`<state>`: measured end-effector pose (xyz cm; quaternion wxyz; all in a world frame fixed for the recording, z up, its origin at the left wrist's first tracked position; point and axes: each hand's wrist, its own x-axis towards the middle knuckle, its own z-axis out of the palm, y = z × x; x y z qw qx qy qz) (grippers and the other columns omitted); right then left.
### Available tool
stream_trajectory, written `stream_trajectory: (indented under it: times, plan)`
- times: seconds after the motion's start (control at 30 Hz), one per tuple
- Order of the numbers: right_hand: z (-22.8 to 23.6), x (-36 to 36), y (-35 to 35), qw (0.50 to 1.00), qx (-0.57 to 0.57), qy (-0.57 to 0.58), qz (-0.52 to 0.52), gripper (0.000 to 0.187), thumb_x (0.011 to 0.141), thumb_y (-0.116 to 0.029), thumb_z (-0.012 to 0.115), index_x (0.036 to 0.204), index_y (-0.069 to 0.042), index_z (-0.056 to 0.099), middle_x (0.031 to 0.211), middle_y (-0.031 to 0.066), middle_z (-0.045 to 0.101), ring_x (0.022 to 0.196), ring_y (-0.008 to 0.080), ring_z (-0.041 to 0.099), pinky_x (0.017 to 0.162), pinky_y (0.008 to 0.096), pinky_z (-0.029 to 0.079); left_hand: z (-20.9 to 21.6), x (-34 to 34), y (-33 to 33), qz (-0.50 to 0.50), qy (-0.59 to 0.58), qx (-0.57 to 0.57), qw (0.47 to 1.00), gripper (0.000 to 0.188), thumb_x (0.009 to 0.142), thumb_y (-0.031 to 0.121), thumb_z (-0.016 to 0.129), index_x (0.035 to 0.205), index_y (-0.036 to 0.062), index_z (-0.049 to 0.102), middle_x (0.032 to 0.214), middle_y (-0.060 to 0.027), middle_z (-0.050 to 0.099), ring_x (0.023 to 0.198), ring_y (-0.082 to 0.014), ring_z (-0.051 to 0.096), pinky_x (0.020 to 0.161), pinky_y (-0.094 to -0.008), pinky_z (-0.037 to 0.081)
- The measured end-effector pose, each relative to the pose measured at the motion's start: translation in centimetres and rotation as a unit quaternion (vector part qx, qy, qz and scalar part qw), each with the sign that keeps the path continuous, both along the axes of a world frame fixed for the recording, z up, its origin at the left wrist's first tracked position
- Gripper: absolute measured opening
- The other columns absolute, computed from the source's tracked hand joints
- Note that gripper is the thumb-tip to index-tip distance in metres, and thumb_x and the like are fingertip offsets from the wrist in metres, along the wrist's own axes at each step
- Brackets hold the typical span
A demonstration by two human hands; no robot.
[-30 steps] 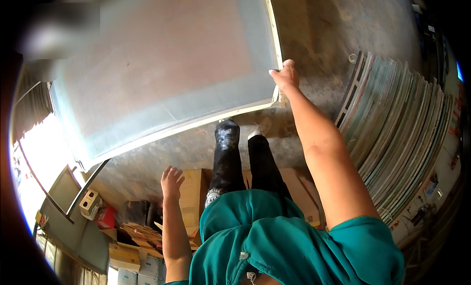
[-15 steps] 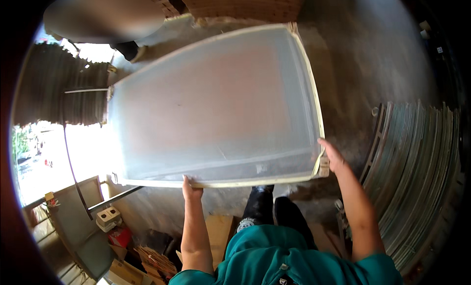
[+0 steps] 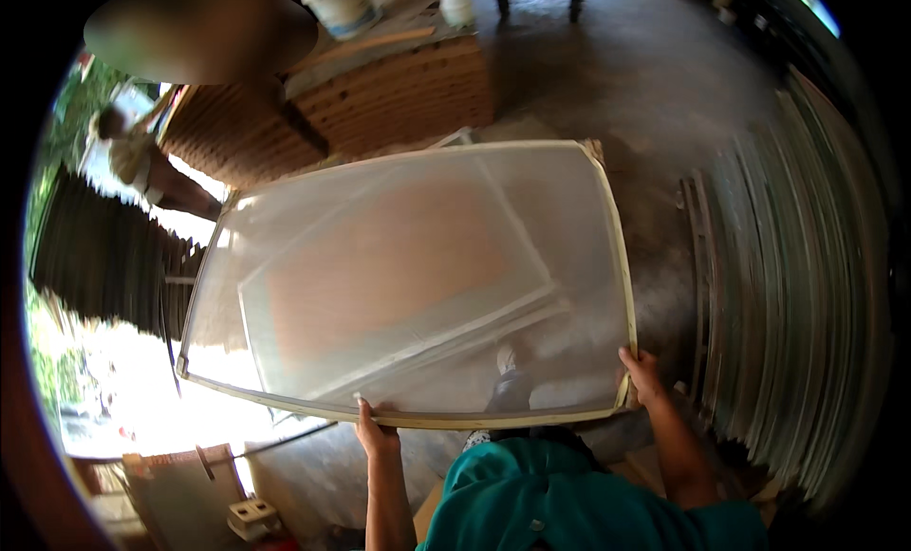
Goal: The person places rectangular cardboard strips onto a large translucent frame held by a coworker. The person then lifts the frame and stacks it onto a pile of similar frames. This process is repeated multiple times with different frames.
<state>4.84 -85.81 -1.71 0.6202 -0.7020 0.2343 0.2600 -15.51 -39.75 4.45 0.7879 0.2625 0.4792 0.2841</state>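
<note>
A large, wide mesh screen (image 3: 588, 228) in a pale wooden frame spans the middle of the view, held out before me. My left hand (image 3: 379, 439) grips its near edge, thumb on top and the fingers mostly hidden beneath. At the right edge, close to the near corner, my right hand (image 3: 646, 376) is closed around the frame. Through the thin mesh shows a second, angled frame with an orange-brown rectangle (image 3: 389, 266); how far below it lies I cannot tell. A foot and lower leg also show through the mesh.
Many thin frames (image 3: 778, 295) stand packed in a row at the right. A dark stack (image 3: 114, 252) is at the left. Beyond the screen is a brick-like block (image 3: 399, 95) with a white bucket (image 3: 342, 8) on top. Another person (image 3: 142, 162) is at the far left.
The screen has come lower in view, and both hands with it. Its mesh now shows the angled frame beneath. More of the brick-like block and the bucket have come into view.
</note>
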Motion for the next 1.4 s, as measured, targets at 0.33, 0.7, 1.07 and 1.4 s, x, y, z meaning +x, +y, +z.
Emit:
stream_trajectory:
  times: [0.33,0.7,1.07,1.4]
  plan:
    - [-5.9,-23.1,-15.9,0.923,0.058,0.242,-0.292,0.032,0.083,-0.034,0.057,0.097,-0.004,0.058,0.086,0.0032,0.055,0.065,0.0147,0.051,0.058,0.0314,0.042,10.4,16.6,-17.7,-0.420,-0.099,0.131,0.892,0.025,0.087,0.026,0.053,0.103,0.0071,0.048,0.089,-0.0067,0.056,0.081,-0.0180,0.056,0.070,-0.0327,0.048]
    - [1.6,-27.5,-17.0,0.899,0.208,0.267,-0.278,0.043,0.085,-0.041,0.053,0.104,-0.003,0.056,0.074,0.0073,0.056,0.053,0.0156,0.050,0.042,0.0333,0.036,20.2,21.2,-33.9,-0.522,-0.211,0.273,0.780,0.042,0.086,0.036,0.050,0.114,0.0063,0.041,0.095,-0.0117,0.053,0.087,-0.0233,0.054,0.074,-0.0377,0.046]
    - [17.5,-0.2,-20.4,0.901,0.276,-0.205,-0.265,0.040,0.085,-0.040,0.052,0.094,-0.002,0.059,0.075,0.0062,0.060,0.057,0.0132,0.055,0.055,0.0288,0.048,35.6,24.5,-32.7,-0.002,-0.261,0.641,0.722,0.046,0.089,0.045,0.037,0.108,0.0039,0.045,0.102,-0.0077,0.047,0.091,-0.0211,0.048,0.079,-0.0370,0.041]
    - [28.4,-1.9,-29.3,0.766,0.085,-0.411,-0.486,0.034,0.087,-0.038,0.052,0.090,-0.004,0.058,0.070,0.0009,0.057,0.055,0.0083,0.053,0.047,0.0241,0.044,31.3,38.3,-35.7,-0.067,-0.295,0.615,0.728,0.048,0.088,0.042,0.041,0.117,0.0035,0.044,0.121,-0.0108,0.043,0.109,-0.0249,0.043,0.094,-0.0410,0.031]
